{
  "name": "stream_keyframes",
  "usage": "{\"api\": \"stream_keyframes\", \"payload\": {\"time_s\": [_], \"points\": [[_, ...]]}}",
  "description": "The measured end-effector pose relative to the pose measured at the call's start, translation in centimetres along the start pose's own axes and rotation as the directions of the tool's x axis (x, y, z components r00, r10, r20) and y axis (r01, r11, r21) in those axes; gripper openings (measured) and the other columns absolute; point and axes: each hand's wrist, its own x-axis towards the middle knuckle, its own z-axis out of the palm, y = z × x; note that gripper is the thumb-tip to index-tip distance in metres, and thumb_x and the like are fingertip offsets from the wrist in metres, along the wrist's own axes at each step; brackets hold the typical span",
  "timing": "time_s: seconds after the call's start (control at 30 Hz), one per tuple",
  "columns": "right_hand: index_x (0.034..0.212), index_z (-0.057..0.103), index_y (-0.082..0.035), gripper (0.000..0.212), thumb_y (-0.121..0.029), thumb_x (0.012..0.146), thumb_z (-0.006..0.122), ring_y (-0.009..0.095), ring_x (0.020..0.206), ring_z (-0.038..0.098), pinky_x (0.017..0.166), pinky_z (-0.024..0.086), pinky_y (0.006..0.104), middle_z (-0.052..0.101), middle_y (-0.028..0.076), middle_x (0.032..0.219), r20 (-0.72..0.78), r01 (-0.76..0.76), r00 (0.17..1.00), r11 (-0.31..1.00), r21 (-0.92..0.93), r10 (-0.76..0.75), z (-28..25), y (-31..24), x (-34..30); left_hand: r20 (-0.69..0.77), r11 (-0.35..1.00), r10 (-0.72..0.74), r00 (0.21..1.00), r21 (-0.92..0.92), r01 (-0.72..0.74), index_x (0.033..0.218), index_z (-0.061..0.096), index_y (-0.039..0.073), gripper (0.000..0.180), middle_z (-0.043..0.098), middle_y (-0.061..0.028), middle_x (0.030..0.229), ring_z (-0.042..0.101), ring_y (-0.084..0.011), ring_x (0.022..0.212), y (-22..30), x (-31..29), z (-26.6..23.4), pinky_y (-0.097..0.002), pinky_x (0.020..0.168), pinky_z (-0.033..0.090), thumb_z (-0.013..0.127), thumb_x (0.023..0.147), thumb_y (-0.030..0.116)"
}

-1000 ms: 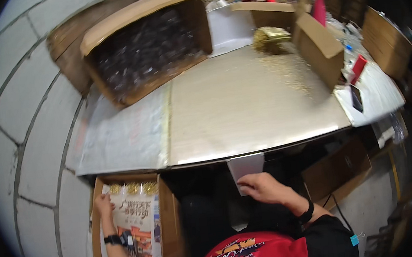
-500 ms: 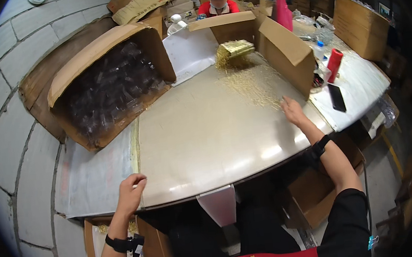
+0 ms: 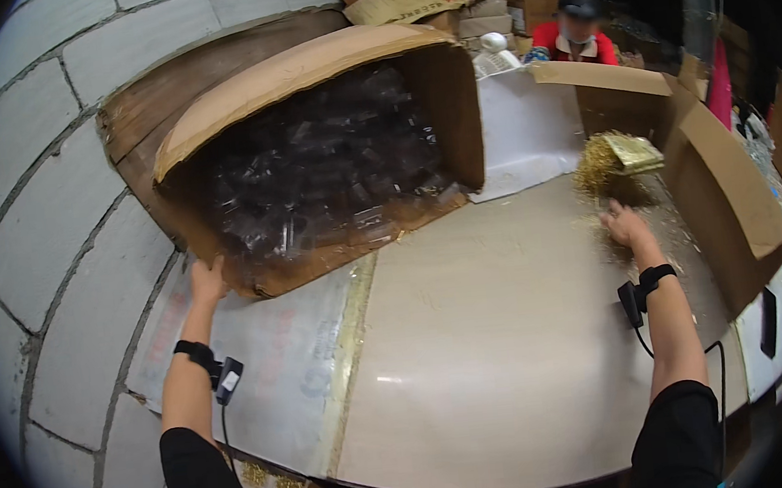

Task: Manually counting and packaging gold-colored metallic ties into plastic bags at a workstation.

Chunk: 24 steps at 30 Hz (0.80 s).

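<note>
My left hand (image 3: 209,280) is at the lower left corner of a large cardboard box (image 3: 336,263) lying on its side. Its thumb and fingers look apart beside the box edge; whether they touch it I cannot tell. Inside the box lie many small clear plastic containers (image 3: 336,164). My right hand (image 3: 629,226) reaches over the far right of the table, fingers apart and slightly blurred, with nothing visible in them. Just beyond it sits a tangle of thin gold strips (image 3: 596,165) with a flat gold bundle (image 3: 635,154) against it. Loose gold bits lie around that hand.
A pale tabletop (image 3: 475,330) spreads between my arms. Cardboard panels (image 3: 733,178) wall off its far right corner, with a white sheet (image 3: 531,132) beside the box. A block wall (image 3: 65,275) stands at left. Behind the panels is another person (image 3: 573,33). A phone (image 3: 769,322) lies at right.
The view has swung left and closer to the table. My left hand has moved forward from the near edge to the box corner. My right hand has come nearer the gold strips.
</note>
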Motion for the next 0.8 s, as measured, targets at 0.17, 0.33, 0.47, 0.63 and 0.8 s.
{"api": "stream_keyframes", "payload": {"time_s": [0.17,0.33,0.47,0.63,0.8], "points": [[0.146,0.019,-0.017,0.069,-0.053,0.09,0.037,0.044,0.134,0.02,0.111,0.018,0.0494,0.018,0.025,0.147,0.299,0.296,0.936,0.875,-0.382,-0.186,4.4,-9.7,-1.8,-0.113,0.936,0.312,0.943,0.207,-0.285,0.077,0.056,-0.008,0.032,0.055,-0.0127,0.05,0.055,-0.0221,0.038,-2.4,4.1,3.2,-0.0353,0.038,0.042,0.049,0.092,0.02],[0.146,0.016,-0.018,0.067,-0.05,0.092,0.037,0.045,0.136,0.013,0.112,0.015,0.049,0.017,0.025,0.148,0.361,0.4,0.89,0.859,-0.32,-0.279,4.8,-12.2,-1.8,-0.124,0.988,0.153,0.98,-0.014,-0.156,0.062,0.053,-0.003,0.039,0.052,-0.0118,0.044,0.052,-0.0196,0.034,-5.8,11.7,0.5,-0.0328,0.033,0.039,0.046,0.093,0.02],[0.147,0.016,-0.017,0.062,-0.042,0.094,0.038,0.043,0.138,0.009,0.112,0.015,0.0462,0.007,0.022,0.151,0.378,0.356,0.897,0.882,-0.308,-0.23,5.6,-14.6,-5.7,-0.26,0.96,0.176,0.95,0.257,-0.108,0.069,0.052,-0.004,0.032,0.056,-0.0166,0.051,0.053,-0.0224,0.036,-6.5,12.0,0.7,-0.0333,0.034,0.039,0.048,0.092,0.018],[0.147,0.017,-0.017,0.059,-0.033,0.095,0.039,0.038,0.139,0.008,0.112,0.015,0.0442,0.007,0.019,0.152,0.306,0.459,0.876,0.837,-0.298,-0.372,5.2,-11.6,-7.2,-0.129,0.993,-0.03,0.991,-0.114,0.015,0.082,0.053,-0.01,0.031,0.059,-0.0195,0.056,0.058,-0.0254,0.04,-10.0,11.3,1.8,-0.0298,0.034,0.045,0.045,0.094,0.017],[0.147,0.017,-0.017,0.056,-0.031,0.096,0.036,0.038,0.139,0.009,0.112,0.015,0.0456,0.007,0.019,0.152,0.259,0.43,0.896,0.849,-0.308,-0.36,5.0,-8.4,-11.7,0.156,0.911,0.07,0.985,-0.413,0.001,0.093,0.056,-0.009,0.033,0.065,-0.0216,0.083,0.068,-0.0247,0.073,-3.6,5.5,0.9,-0.0311,0.055,0.053,0.044,0.094,0.022]]}}
